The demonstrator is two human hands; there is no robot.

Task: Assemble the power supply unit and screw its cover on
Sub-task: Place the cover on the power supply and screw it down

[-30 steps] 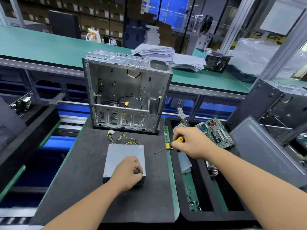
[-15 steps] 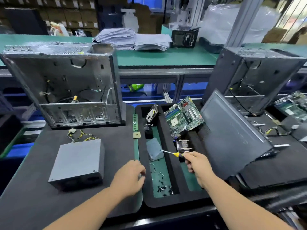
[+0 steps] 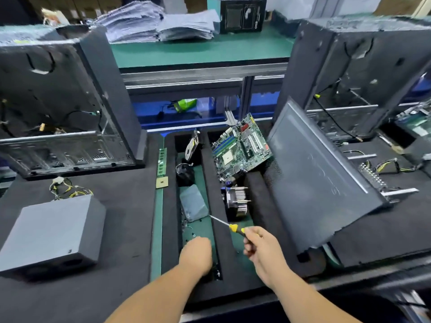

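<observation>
Both hands are low in the centre of the frame, over the black foam tray (image 3: 233,259). Left hand (image 3: 197,255) reaches down into the narrow green-floored compartment where small screws (image 3: 193,234) lie scattered; its fingers point down and are hidden behind the back of the hand, so I cannot tell if they already pinch a screw. Right hand (image 3: 262,247) is just beside it to the right and grips the yellow handle of a screwdriver (image 3: 229,226), with the thin shaft pointing up and to the left.

Going from the left of the frame: the power supply unit (image 3: 53,231) lies flat on the dark tabletop (image 3: 121,217) at lower left, well apart from both hands, with its bundle of yellow and black wires (image 3: 67,188) at its far side. Behind it, at upper left, stands an open computer case (image 3: 63,101), which holds nothing but some wires. In the middle, the tray holds a motherboard (image 3: 241,148) and a heatsink (image 3: 236,201). To the right, a grey side panel (image 3: 314,173) leans against another case (image 3: 359,71).

My judgement is that the task is at an early stage. The unit is not yet inside the case, no screw is seen in it, and the panel is still off. Fetching screws seems to be the present step; mounting, fastening and closing remain.
</observation>
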